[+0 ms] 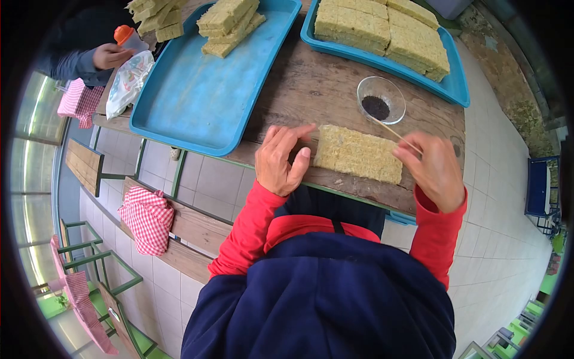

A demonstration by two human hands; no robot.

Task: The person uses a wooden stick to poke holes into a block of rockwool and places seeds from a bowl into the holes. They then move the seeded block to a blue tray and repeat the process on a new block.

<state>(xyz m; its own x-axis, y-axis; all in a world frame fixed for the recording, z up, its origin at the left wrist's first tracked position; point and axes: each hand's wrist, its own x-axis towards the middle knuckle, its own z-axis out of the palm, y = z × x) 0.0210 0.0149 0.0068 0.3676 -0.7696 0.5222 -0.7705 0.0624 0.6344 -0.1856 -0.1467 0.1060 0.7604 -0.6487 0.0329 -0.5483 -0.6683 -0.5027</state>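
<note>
A flat yellowish slab of fibrous growing medium (357,154) lies on the wooden table in front of me. My left hand (284,155) rests at the slab's left end, thumb and fingers apart, holding nothing. Pinched in my right hand (433,167) is a thin wooden stick (391,130), its tip reaching into a clear glass bowl (399,99). Small dark grains (376,107) sit in the bottom of the bowl, which stands just beyond the slab.
A blue tray (185,102) at left carries stacked slabs (230,24). Another blue tray (457,81) at back right holds rows of slabs (382,33). At upper left, another person's hand (112,56) is by an orange-capped bottle (124,35) and a plastic bag (130,81). A bench (194,230) stands below.
</note>
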